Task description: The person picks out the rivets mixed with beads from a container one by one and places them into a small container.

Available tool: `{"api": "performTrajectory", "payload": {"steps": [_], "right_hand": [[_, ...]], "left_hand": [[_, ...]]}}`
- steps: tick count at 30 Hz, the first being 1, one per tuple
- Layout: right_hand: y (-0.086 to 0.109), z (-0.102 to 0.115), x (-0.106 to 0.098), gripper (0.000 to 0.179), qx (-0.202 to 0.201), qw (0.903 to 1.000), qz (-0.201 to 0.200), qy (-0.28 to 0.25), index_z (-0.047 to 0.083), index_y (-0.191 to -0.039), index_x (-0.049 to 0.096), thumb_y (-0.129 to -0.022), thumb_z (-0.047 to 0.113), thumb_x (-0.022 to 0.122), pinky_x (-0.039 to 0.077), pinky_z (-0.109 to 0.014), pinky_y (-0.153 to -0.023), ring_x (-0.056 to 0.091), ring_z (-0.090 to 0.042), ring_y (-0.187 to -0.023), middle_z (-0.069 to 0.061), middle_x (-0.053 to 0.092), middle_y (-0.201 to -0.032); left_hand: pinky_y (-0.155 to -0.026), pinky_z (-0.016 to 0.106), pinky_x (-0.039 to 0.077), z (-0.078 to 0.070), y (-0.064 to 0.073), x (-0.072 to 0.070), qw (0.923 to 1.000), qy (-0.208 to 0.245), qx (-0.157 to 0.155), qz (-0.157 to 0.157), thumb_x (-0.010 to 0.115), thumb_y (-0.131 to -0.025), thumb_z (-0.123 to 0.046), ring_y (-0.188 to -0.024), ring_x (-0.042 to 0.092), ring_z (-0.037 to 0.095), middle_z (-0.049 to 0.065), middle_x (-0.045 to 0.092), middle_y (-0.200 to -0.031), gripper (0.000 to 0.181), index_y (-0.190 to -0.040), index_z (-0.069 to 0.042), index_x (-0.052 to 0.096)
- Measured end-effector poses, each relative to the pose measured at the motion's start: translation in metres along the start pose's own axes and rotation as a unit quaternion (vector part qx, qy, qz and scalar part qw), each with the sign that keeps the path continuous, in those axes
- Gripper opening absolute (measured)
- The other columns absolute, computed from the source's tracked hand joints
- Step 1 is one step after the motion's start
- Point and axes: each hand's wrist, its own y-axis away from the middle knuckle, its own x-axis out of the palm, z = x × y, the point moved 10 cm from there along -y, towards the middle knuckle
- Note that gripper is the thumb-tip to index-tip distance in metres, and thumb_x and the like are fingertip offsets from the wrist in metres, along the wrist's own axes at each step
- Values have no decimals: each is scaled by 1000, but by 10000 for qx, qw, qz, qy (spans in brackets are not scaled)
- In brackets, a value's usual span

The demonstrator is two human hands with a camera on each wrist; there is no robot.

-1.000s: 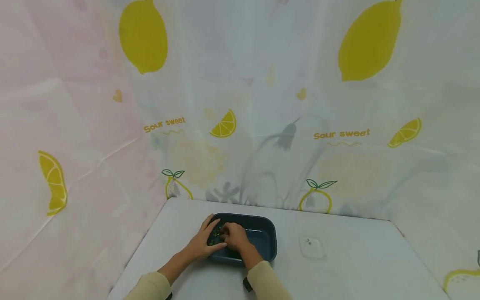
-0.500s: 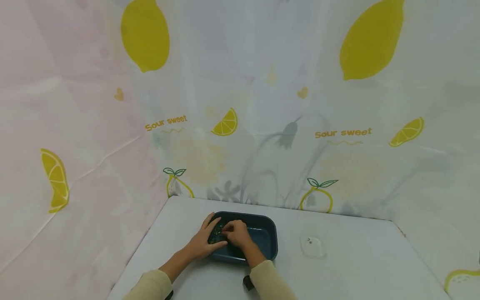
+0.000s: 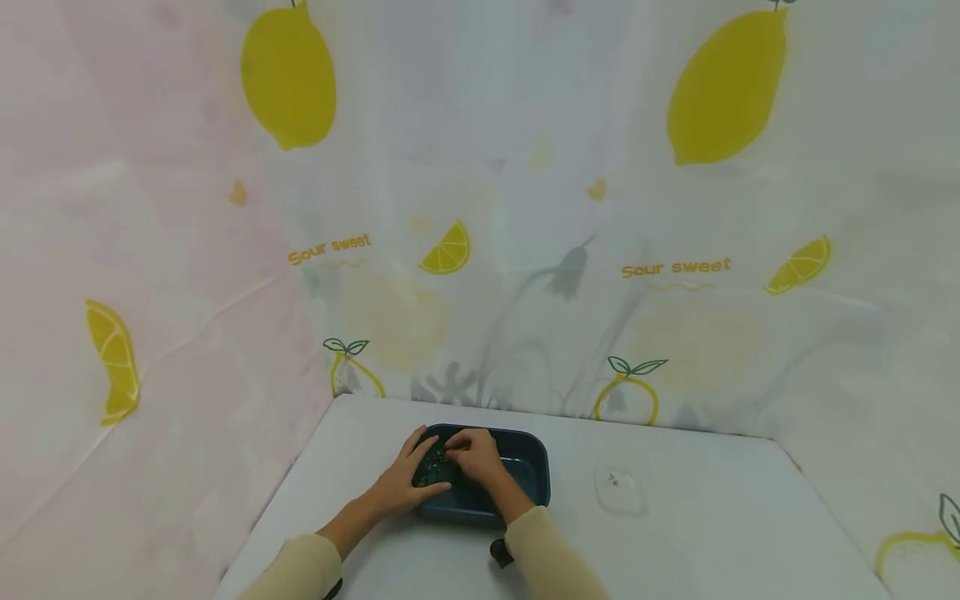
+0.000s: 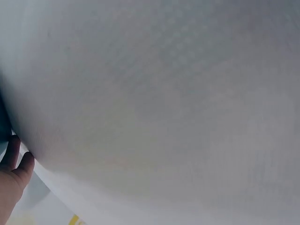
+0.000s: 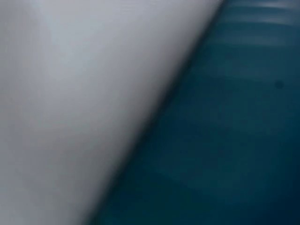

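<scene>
A dark blue rectangular dish [image 3: 534,483] sits on the white table, with small green and yellowish bits [image 3: 432,467] at its left end. My left hand [image 3: 396,487] lies spread over that end, thumb toward the near rim and fingers toward the far rim. Reaching in over the dish, my right hand [image 3: 476,457] has its fingers bent and fingertips together right by the bits; I cannot tell whether a bit is between them. In the left wrist view, left fingers [image 4: 23,166] show beside the dish's edge [image 4: 3,126]. The right wrist view shows the dish [image 5: 211,131] blurred, without the hand.
To the right of the dish, a clear shallow square tray [image 3: 622,504] holds a few tiny dark specks [image 3: 613,480]. A black object [image 3: 500,552] is by the right sleeve. Lemon-printed cloth [image 3: 487,192] stands behind the white table [image 3: 720,517] and at its sides.
My right hand has shifted a little toward the far rim, its fingertips still by the bits. The left hand keeps its place on the dish.
</scene>
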Motion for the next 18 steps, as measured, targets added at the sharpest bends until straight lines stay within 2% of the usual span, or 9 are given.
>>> {"api": "performTrajectory", "payload": {"steps": [3,6,7,10,18], "right_hand": [[-2,4,-2,14,176,9973,134,-704,-8,-100,72,-88,-3,69,58,-43,-73,72,-29,-82,-23,73,-93],[-2,9,-6,18,238,9904,213,-1344,-13,-106,68,-90,-6,65,56,-54,-80,70,-38,-86,-31,70,-97],[-1,12,-8,19,231,9891,226,-1434,-14,-107,68,-91,-6,64,56,-54,-80,70,-39,-88,-33,69,-99],[3,14,-12,19,216,9905,183,-1346,-14,-107,68,-91,-4,65,56,-55,-80,70,-41,-88,-32,69,-97],[7,14,-31,19,160,9949,167,-977,-11,-102,71,-90,3,70,59,-46,-74,72,-31,-82,-24,72,-93]], "left_hand": [[-102,63,41,3,0,-1,10000,-27,-32,-25,69,-88,-51,-141,36,45,19,16,-164,86,-154,-9,34],[-102,63,41,4,-1,-3,10000,-48,-18,-54,70,-88,-50,-140,38,45,20,17,-163,85,-154,-10,34],[-102,63,40,4,-1,-3,10000,-52,-27,-60,70,-88,-50,-140,38,45,19,17,-163,85,-154,-10,34],[-103,62,40,3,0,-3,10000,-47,17,-74,71,-87,-49,-140,37,45,22,18,-162,85,-153,-9,35],[-104,63,39,3,0,0,9999,7,19,-121,70,-87,-52,-141,37,43,21,19,-162,85,-153,-9,36]]}}
